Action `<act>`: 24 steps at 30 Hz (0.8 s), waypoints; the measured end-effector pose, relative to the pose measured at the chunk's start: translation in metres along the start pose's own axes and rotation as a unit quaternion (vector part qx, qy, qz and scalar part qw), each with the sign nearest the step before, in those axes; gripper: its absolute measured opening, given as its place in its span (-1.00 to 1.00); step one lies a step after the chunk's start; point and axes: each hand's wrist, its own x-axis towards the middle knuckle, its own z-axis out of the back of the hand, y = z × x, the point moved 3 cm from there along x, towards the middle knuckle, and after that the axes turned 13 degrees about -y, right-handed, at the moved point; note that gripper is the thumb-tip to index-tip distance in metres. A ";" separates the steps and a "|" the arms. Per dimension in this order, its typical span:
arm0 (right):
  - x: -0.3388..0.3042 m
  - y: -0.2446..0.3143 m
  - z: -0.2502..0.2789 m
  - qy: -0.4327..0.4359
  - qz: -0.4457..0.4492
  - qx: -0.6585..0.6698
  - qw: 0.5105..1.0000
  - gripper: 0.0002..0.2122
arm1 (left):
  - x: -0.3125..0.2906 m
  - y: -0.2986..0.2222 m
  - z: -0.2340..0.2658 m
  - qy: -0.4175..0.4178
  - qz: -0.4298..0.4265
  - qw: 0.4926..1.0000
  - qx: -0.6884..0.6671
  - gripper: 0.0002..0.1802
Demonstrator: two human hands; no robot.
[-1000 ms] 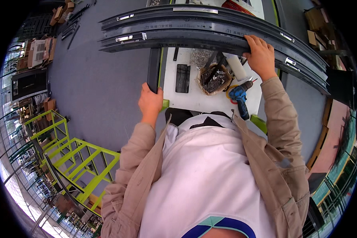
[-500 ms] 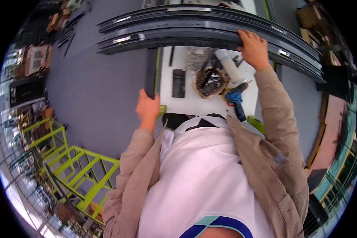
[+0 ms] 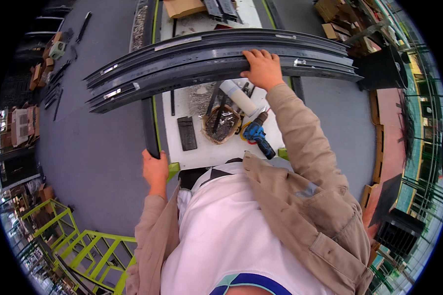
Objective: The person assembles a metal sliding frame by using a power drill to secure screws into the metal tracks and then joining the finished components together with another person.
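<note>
Several long dark grey metal profiles (image 3: 182,61) lie side by side across the white-topped worktable (image 3: 174,157). My right hand (image 3: 264,68) is closed over the nearer profiles, right of their middle, fingers on top and thumb at the near edge. A dark bar (image 3: 151,130) runs along the table's left side, and my left hand (image 3: 155,169) is wrapped round its near end. Between my arms are a blue cordless drill (image 3: 259,139), an open bag of small metal parts (image 3: 222,124), a whitish roll (image 3: 238,97) and a flat black piece (image 3: 186,133).
Green-yellow metal frames (image 3: 96,246) stand on the floor at lower left. A black bin (image 3: 383,69) is off the profiles' right end. Beyond the profiles lie cardboard (image 3: 183,7) and more dark profiles (image 3: 220,9). Boxes (image 3: 37,73) and loose dark strips line the left.
The view has turned and shifted, so table and profiles sit lower and further left. More of the far tabletop shows. Both hands keep their hold at about the same spots.
</note>
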 end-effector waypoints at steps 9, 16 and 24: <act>0.000 -0.012 0.006 -0.071 0.020 0.023 0.997 -0.36 | 0.002 -0.001 -0.006 -0.020 -0.008 1.000 -0.015 -0.30; -0.069 0.024 0.000 -0.066 0.041 0.298 0.952 -0.78 | 0.001 -0.002 -0.004 -0.017 -0.006 1.000 0.006 -0.36; -0.173 -0.045 -0.069 0.058 -0.192 0.176 0.964 -0.67 | 0.004 0.002 -0.003 -0.015 0.000 1.000 -0.020 -0.31</act>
